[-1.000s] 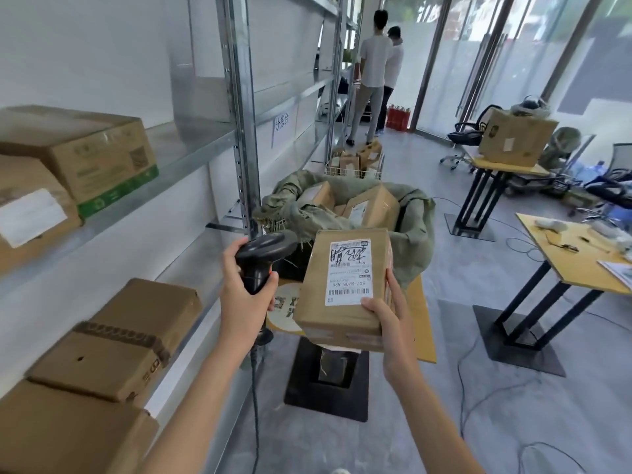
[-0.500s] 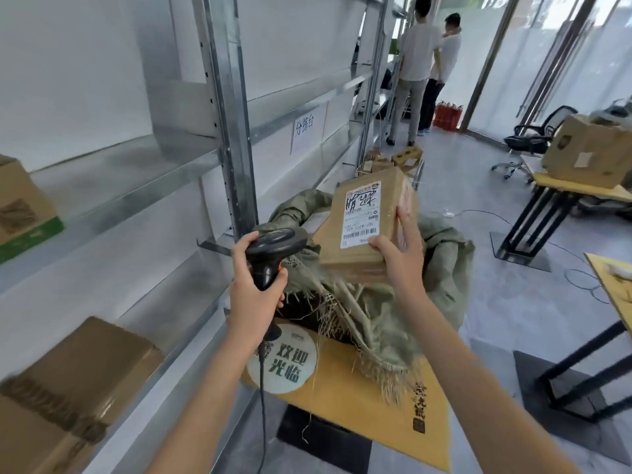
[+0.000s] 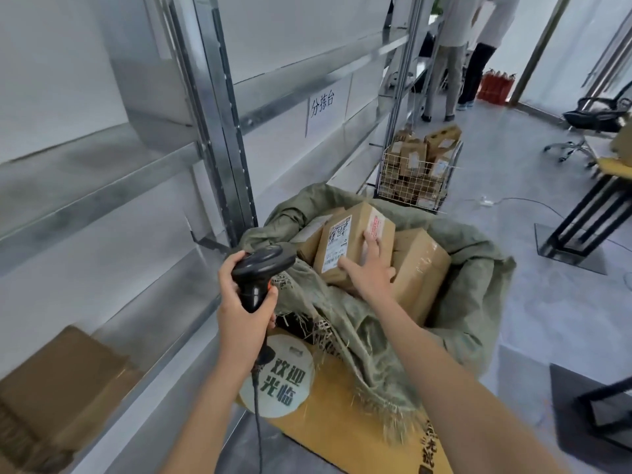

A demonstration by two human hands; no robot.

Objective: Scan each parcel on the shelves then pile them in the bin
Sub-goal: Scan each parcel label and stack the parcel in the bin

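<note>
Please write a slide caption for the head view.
Right hand sets a labelled parcel into the sack-lined bin; left hand holds the scanner.

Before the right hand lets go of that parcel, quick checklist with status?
1. Brown cardboard parcel with white label is inside the green woven sack bin: ok.
2. Parcel is resting on the other brown boxes in the bin: ok, though tilted, so it may slide.
3. Right hand is on the parcel, thumb and fingers around its near corner: ok.
4. Left hand grips the black handheld scanner, clear of the bin: ok.
5. Label was scanned: cannot tell.
6. Next parcel available, brown cardboard box on the lower metal shelf: ok.
</note>
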